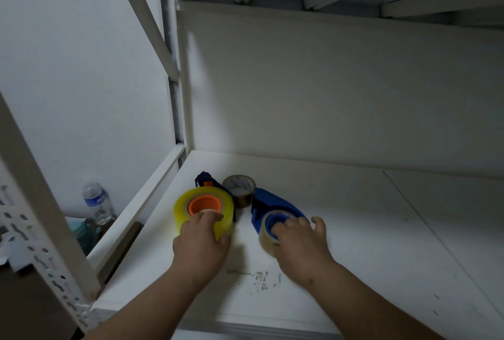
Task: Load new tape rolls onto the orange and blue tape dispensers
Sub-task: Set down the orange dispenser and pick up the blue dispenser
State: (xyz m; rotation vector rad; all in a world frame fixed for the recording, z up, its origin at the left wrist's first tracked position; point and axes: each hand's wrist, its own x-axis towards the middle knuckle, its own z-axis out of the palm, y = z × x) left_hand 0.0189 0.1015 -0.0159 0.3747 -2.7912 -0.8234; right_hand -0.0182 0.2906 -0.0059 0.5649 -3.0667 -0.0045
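Currently both dispensers lie on the white shelf (pixel 341 230), each with a roll already around its hub. Left hand (pixel 203 241) grips the yellow tape roll (pixel 203 207), fingers curled over its top face and thumb against the outer wall; roll sits on the orange hub (pixel 204 204) of the orange dispenser, whose dark blue frame (pixel 204 178) shows behind. Right hand (pixel 301 242) holds the clear tape roll (pixel 268 233) on the blue dispenser (pixel 272 204), fingertips curled at the blue core, thumb spread off to the side.

Handling judgement: rolls look stiff, moderately heavy, smooth on the outer wrap (slippery if pinched by the flat faces alone). Best hold is across the rim, thumb opposite fingers. Dispensers are probably light plastic and may slide when pressed.

Surroundings: brown tape roll (pixel 240 189) stands between the dispensers, touching or just beside both, crowding them. Water bottle (pixel 96 203) stands beyond the frame upright (pixel 43 197), well apart.
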